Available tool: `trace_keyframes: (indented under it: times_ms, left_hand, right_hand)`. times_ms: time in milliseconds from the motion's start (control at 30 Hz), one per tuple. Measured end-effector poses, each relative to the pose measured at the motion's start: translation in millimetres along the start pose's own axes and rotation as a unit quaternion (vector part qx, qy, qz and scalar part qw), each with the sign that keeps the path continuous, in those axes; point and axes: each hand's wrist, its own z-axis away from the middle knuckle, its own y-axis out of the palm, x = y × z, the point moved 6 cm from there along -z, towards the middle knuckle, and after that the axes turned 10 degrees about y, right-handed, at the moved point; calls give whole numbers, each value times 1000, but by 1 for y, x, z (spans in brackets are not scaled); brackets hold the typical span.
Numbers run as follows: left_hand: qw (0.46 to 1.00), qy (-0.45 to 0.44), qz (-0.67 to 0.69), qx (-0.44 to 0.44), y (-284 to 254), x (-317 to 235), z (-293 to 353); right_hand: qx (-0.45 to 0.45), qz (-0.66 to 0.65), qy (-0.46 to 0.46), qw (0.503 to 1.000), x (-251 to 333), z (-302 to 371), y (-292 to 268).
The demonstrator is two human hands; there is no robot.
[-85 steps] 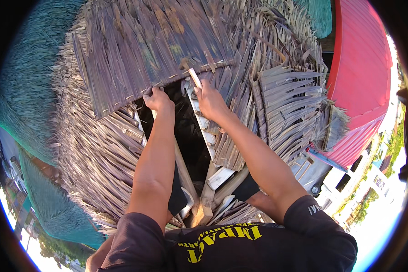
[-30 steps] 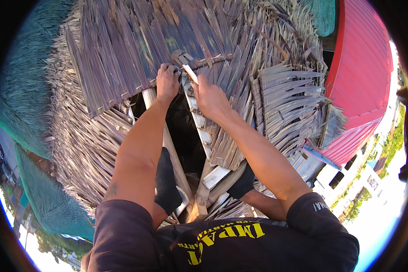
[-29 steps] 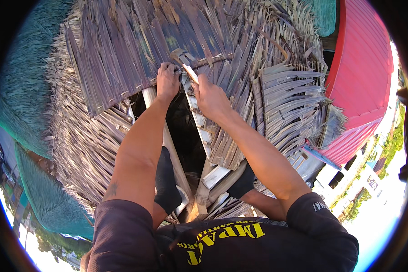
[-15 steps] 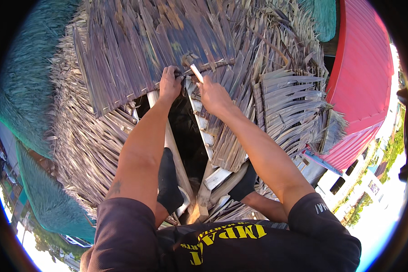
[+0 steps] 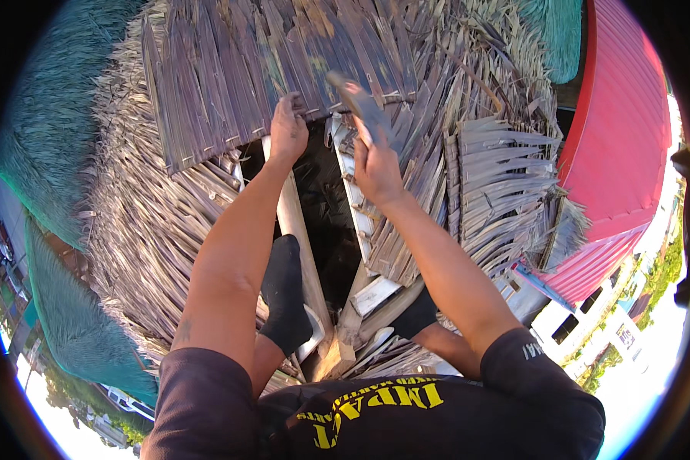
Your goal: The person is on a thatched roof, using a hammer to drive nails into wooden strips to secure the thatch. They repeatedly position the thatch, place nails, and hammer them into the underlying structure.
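Observation:
My right hand (image 5: 377, 170) is closed round the light handle of a hammer (image 5: 369, 115). The hammer's head is raised and smeared by motion, above a light batten (image 5: 345, 165). My left hand (image 5: 289, 132) is at the lower edge of a brown thatch panel (image 5: 222, 92), its fingers curled over that edge. Whether a nail sits between those fingers is too small to tell. Beneath the panel's edge gapes a dark opening (image 5: 322, 207) in the roof, with a round pole (image 5: 300, 230) along its left side.
My dark-socked feet (image 5: 285, 307) are braced on either side of the opening, near a wooden joint (image 5: 333, 360). Old thatch (image 5: 169, 230) slopes away left; loose palm leaves (image 5: 506, 169) lie right. A red metal roof (image 5: 617, 138) and green thatched roofs (image 5: 46, 153) flank it.
The hammer has swung up and back from the panel's edge, toward the right, as my right hand pulled nearer to me. My left hand stays at the edge, its fingers slightly shifted.

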Motion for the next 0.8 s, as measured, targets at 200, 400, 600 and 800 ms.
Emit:
trace_keyframes:
  times_ms: [200, 400, 600, 800]
  left_hand:
    - [997, -40, 7, -70, -49, -73, 53]
    - [997, 26, 65, -26, -40, -164, 49]
    - [993, 68, -57, 71, -37, -174, 50]
    - [996, 20, 16, 84, -52, -155, 58]
  right_hand:
    - [219, -514, 241, 793, -18, -29, 20]
    - [220, -826, 182, 485, -2, -5, 25]
    - [210, -873, 150, 414, 8, 17, 35]
    - [196, -871, 186, 410, 6, 19, 61]
